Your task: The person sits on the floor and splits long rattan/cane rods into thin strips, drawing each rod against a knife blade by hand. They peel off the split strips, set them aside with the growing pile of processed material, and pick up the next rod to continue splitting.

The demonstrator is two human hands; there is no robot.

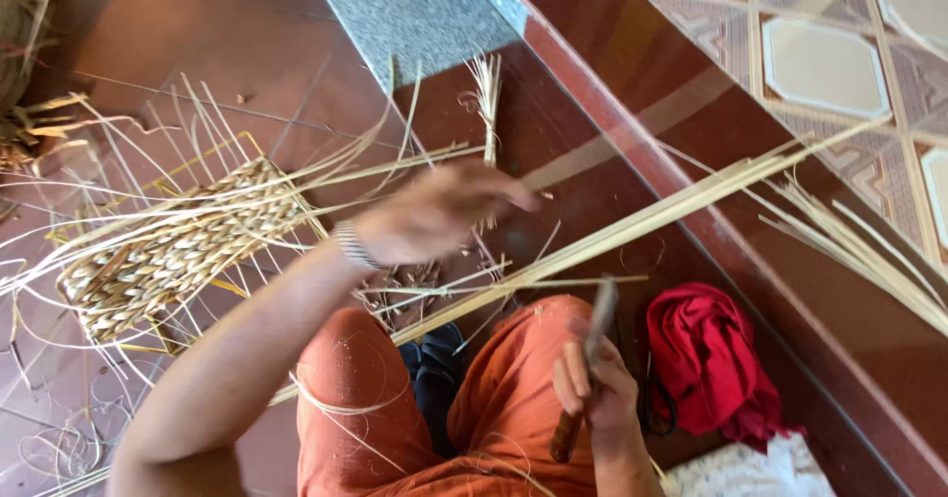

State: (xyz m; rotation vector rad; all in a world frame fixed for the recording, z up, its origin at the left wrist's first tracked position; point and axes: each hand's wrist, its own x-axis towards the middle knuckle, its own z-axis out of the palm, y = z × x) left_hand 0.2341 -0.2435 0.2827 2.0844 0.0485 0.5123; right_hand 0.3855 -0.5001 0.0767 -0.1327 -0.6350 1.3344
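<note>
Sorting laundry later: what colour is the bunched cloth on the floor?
Red; the cloth shows in the head view.

Woven mat (178, 245) is lying on the floor (247, 53) at left. Long cane strips (632, 226) are running diagonally from the knees toward the step (691, 112) at right. Cloth bundle (706, 359) is sitting right of the right hand (592, 383); left hand (434, 211) is hovering between mat and strips.

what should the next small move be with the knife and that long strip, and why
Probably bring the left hand back down onto the long cane strips, then lay the knife against them. The left hand is lifted and blurred above the strips, gripping nothing clearly, while the right hand holds the knife upright just below them.
</note>
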